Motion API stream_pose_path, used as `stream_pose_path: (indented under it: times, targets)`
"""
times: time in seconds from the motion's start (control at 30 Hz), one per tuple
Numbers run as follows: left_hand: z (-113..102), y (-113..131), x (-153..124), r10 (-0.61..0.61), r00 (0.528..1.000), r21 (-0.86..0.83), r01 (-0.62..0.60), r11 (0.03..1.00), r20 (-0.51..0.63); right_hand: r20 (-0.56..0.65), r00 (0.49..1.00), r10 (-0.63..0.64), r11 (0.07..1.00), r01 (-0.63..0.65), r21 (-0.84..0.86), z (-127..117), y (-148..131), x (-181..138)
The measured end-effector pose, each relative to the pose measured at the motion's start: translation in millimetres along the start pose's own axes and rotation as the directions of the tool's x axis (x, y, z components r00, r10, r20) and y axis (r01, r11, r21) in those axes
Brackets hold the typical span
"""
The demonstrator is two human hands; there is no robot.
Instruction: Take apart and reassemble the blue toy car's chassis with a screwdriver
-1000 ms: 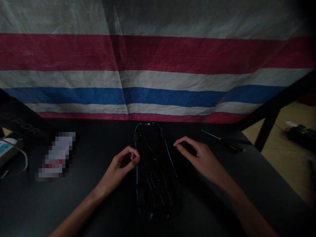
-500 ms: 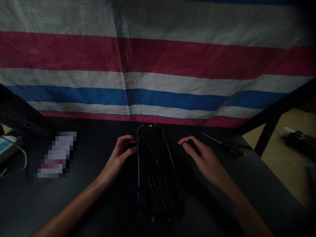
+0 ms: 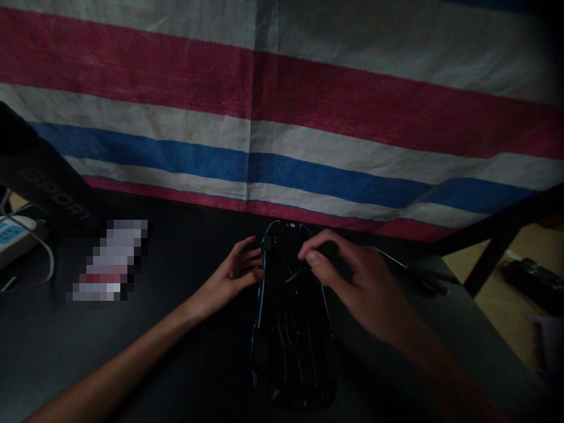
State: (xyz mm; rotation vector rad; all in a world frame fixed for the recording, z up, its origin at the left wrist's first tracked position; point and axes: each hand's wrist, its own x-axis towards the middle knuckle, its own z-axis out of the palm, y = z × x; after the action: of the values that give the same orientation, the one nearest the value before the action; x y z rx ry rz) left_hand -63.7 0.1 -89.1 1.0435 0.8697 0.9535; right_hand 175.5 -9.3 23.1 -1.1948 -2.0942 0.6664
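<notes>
A long black toy-car body [image 3: 288, 317] with thin blue edge lines lies lengthwise on the dark table [image 3: 176, 352]. My left hand [image 3: 235, 273] has its fingers curled against the far left side of the car body. My right hand [image 3: 348, 282] is over the far right end, thumb and fingers pinched round a small dark part that I cannot make out. The light is dim.
A slim screwdriver [image 3: 414, 276] lies to the right, behind my right hand. A pixelated pale item [image 3: 110, 261] sits at the left. A white power strip [image 3: 15, 238] with a cord is at the far left edge. A striped tarp [image 3: 282, 117] hangs behind the table.
My right hand has moved left from the table onto the far end of the car body and closed into a pinch. My left hand stays at the car's left side.
</notes>
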Motion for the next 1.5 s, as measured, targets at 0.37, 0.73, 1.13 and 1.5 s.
stream_pose_path:
  times: [0.37,0.73,1.13,1.5]
  targets:
    - [-3,-2,-4,0.028,1.000,0.006,-0.028,1.000,0.007,0.158,0.985,-0.066,0.994,0.050,0.100,25,-5,11]
    - [-3,2,-5,0.052,0.998,0.043,-0.053,0.998,0.029,0.058,0.919,-0.390,0.875,0.390,-0.289,34,-7,11]
    - [-4,-1,-3,0.053,0.998,0.058,-0.054,0.997,0.029,0.077,0.916,-0.393,0.857,0.395,-0.330,28,-8,12]
    - [-7,-4,-2,0.076,0.996,0.046,-0.078,0.996,0.055,0.069,0.940,-0.335,0.895,0.340,-0.288,32,-18,4]
